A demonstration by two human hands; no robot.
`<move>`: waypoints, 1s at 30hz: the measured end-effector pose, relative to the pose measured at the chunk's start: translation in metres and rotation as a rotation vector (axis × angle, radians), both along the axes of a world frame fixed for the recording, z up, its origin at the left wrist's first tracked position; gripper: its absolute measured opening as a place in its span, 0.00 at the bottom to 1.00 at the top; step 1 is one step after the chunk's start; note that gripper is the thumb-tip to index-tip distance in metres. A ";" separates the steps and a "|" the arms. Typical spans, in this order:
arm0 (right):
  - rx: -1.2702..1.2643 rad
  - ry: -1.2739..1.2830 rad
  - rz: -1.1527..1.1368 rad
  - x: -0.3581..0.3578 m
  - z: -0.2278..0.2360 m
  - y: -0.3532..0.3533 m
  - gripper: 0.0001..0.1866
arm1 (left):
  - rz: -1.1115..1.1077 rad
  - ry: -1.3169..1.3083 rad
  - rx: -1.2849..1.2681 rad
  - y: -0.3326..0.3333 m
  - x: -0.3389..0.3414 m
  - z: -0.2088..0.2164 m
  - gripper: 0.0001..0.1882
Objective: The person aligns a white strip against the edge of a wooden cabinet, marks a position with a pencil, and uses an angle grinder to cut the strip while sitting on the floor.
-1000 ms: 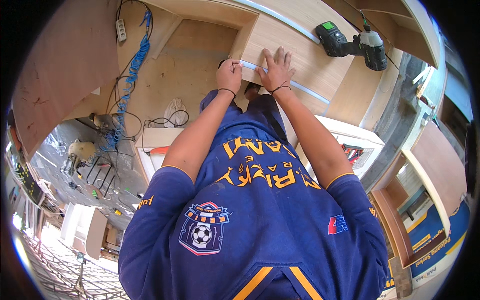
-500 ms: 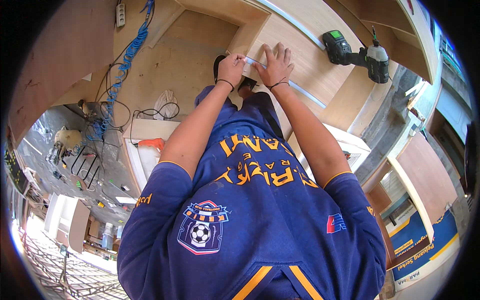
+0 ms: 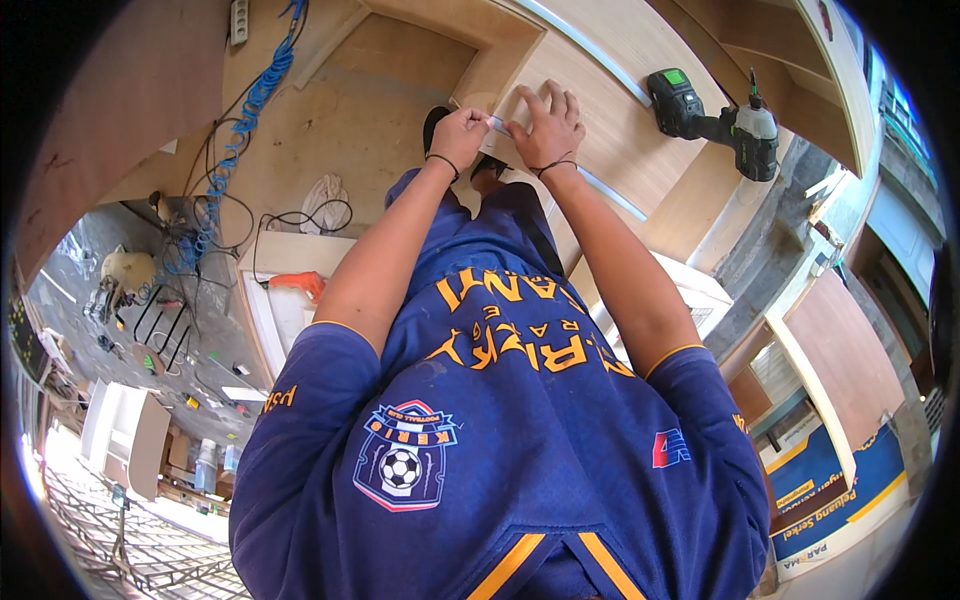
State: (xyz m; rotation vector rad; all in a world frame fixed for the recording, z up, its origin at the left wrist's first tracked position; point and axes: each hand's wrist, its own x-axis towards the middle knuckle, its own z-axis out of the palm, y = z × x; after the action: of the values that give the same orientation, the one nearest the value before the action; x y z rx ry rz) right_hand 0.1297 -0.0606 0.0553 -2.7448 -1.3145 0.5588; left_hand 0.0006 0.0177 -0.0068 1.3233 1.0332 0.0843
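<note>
At the near left edge of a light wooden panel [image 3: 610,120], my left hand [image 3: 460,138] is closed, thumb and fingertips pinched at the end of a thin whitish-blue strip [image 3: 612,193]. This strip runs across the panel and passes under my right hand [image 3: 550,128]. The right hand lies on the wood with its fingers spread, its thumb touching the strip close to the left fingertips. A second pale blue strip [image 3: 590,50] lies along the panel farther off. What exactly sits between the left fingertips is too small to make out.
A black cordless drill [image 3: 715,120] rests on the panel at the right. Blue coiled hose [image 3: 235,150] and black cables hang over boards at the left. Nearer lie a white cloth [image 3: 326,203] and an orange-handled tool [image 3: 298,284]. Wooden cabinet parts [image 3: 840,350] stand at the right.
The view has shifted slightly. Both hands keep nearly the same place and pose at the strip; the right fingers lie a little farther from me.
</note>
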 end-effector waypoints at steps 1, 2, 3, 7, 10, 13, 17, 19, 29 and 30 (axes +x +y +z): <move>-0.005 0.002 -0.010 0.001 0.001 0.002 0.34 | 0.003 -0.001 0.016 -0.001 0.000 0.000 0.08; -0.041 0.030 -0.048 0.001 0.004 0.005 0.37 | 0.006 -0.002 0.032 -0.002 0.000 0.000 0.08; -0.076 0.057 -0.087 0.003 0.007 0.010 0.40 | 0.010 -0.004 0.048 -0.002 0.000 -0.001 0.08; -0.238 0.094 -0.154 0.018 0.020 0.031 0.53 | -0.005 0.003 0.068 0.000 0.000 -0.003 0.10; -0.351 0.150 -0.146 0.019 0.028 0.043 0.59 | 0.038 0.022 0.078 -0.003 0.003 0.004 0.12; -0.368 0.166 -0.132 0.017 0.027 0.043 0.59 | 0.134 0.046 0.013 -0.007 0.007 0.011 0.14; -0.358 0.184 -0.133 0.015 0.030 0.045 0.58 | 0.156 0.041 -0.018 -0.017 0.003 0.002 0.16; -0.362 0.185 -0.127 0.014 0.030 0.046 0.57 | 0.147 0.046 0.001 -0.021 0.002 -0.004 0.15; -0.331 0.148 -0.026 0.019 0.025 0.036 0.52 | 0.160 0.093 0.098 -0.024 0.006 -0.009 0.22; -0.330 0.158 -0.027 0.021 0.025 0.037 0.52 | 0.130 0.162 0.148 -0.023 0.006 -0.011 0.24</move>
State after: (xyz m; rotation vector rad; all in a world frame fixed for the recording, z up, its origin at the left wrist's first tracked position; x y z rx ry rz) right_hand 0.1503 -0.0238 0.0804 -2.8860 -1.2454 1.0530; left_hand 0.0070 -0.0054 -0.0181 1.4127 1.2708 0.1558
